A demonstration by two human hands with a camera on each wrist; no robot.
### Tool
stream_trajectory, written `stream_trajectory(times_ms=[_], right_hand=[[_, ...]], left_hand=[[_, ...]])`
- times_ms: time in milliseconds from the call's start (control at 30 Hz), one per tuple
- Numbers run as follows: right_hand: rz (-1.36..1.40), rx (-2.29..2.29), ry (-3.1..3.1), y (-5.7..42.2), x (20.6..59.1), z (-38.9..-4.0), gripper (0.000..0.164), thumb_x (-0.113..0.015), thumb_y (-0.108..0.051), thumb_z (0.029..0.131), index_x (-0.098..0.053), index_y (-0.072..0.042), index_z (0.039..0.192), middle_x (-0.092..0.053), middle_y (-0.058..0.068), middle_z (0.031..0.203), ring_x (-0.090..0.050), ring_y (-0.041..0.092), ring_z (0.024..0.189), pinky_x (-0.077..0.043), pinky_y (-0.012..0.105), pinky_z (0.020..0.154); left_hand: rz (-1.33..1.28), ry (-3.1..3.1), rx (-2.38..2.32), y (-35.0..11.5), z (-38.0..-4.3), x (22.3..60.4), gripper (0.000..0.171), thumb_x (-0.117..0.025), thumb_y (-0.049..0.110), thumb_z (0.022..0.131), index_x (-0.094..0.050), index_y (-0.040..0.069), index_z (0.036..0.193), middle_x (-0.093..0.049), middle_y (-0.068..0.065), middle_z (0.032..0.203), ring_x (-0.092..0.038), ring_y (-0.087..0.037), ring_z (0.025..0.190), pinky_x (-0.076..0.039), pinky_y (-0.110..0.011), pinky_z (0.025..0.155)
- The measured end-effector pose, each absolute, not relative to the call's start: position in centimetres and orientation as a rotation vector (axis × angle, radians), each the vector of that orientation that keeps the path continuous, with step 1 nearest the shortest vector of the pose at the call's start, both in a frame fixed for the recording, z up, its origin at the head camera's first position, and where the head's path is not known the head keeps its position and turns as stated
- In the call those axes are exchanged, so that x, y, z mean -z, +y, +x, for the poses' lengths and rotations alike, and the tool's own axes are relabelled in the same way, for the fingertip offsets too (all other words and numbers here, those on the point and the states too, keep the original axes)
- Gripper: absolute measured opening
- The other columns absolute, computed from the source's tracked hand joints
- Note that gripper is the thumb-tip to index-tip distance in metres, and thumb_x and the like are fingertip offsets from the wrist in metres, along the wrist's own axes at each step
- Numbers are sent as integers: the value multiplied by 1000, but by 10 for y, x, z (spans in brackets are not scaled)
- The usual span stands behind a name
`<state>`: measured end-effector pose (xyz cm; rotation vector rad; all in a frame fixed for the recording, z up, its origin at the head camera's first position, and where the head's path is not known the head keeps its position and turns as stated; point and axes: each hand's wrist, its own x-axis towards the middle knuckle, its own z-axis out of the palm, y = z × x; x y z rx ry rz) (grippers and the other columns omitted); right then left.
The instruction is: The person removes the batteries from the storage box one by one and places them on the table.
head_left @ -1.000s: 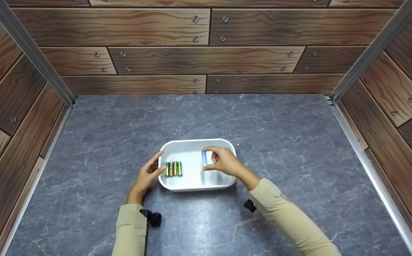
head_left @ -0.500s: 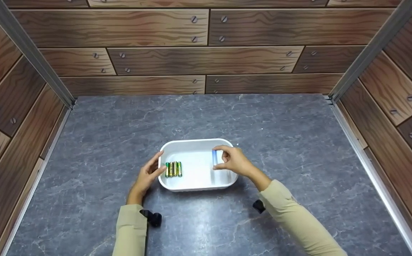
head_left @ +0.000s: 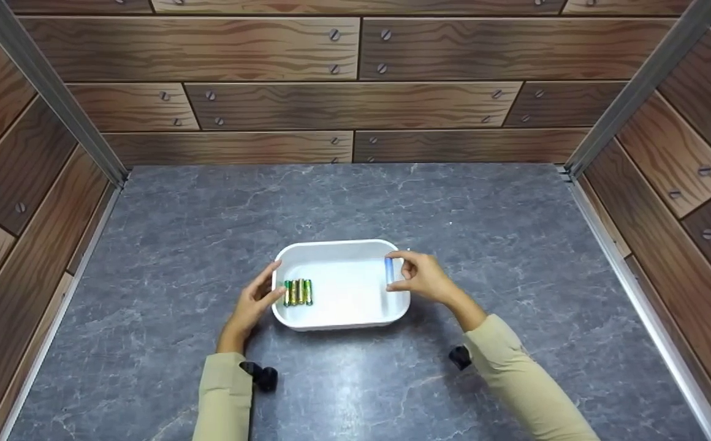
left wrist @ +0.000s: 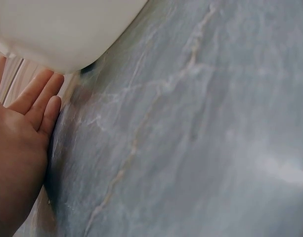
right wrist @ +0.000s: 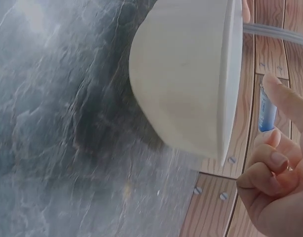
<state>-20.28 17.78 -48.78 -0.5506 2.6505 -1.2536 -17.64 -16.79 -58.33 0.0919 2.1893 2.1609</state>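
Observation:
Between the thumb and index finger of my right hand (head_left: pixel 427 278), a blue battery (head_left: pixel 389 274) is pinched by its two ends. It is above the right end of a white rectangular tub (head_left: pixel 343 320), and the right wrist view shows the blue battery (right wrist: pixel 266 111) past the tub's rim. Several green and gold batteries (head_left: pixel 298 292) lie side by side in the tub's left part. At the left rim rests my left hand (head_left: pixel 251 306), its thumb and fingers spread and fairly straight. The left wrist view has the left hand (left wrist: pixel 22 143) with fingertips by the tub's wall (left wrist: pixel 67 34).
A grey marbled tabletop (head_left: pixel 349 380) lies under the tub. Wood-patterned panels (head_left: pixel 269 104) stand behind and on both sides, with metal posts (head_left: pixel 637 86) at the corners. Black wrist devices (head_left: pixel 263 376) sit at both sleeves.
My right hand has moved to the right with the blue battery, from over the tub's middle to its right end. The left hand, the tub and the green batteries have stayed put.

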Motion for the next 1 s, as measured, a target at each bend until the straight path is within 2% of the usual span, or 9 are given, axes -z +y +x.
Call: stream_trajectory(times_ms=[233, 467, 700, 1000], right_hand=[[-508, 1321, 2621, 195, 494, -204, 56, -84, -7, 70, -61, 6, 120, -45, -1, 65, -38, 2, 57, -34, 16, 55], [-456, 1308, 2636, 210, 500, -204, 57, -84, -8, 71, -61, 6, 122, -44, -2, 64, -38, 3, 57, -34, 17, 56], [-419, 1307, 2639, 220, 505, -205, 58, -85, -8, 69, -61, 5, 121, -44, -4, 63, -39, 2, 56, -34, 16, 55], [-352, 1271, 2616, 231, 521, -205, 59, -82, -6, 72, -58, 7, 124, -42, -6, 61, -39, 3, 53, -34, 16, 51]], left_hand=[[76, 2179, -2159, -169, -176, 584, 58, -60, 1, 91, -39, 1, 145, -48, -28, 142, -52, -39, 127, -44, -13, 94], [64, 2187, -2148, -169, -176, 583, 58, -60, 1, 91, -39, 0, 145, -49, -29, 141, -54, -38, 126, -44, -13, 93], [56, 2178, -2134, -170, -177, 583, 60, -62, 4, 91, -39, 5, 147, -47, -25, 145, -49, -39, 131, -45, -13, 92], [51, 2174, -2141, -170, -176, 586, 60, -62, 3, 91, -40, 4, 146, -47, -26, 144, -50, -39, 130, -45, -13, 93]])
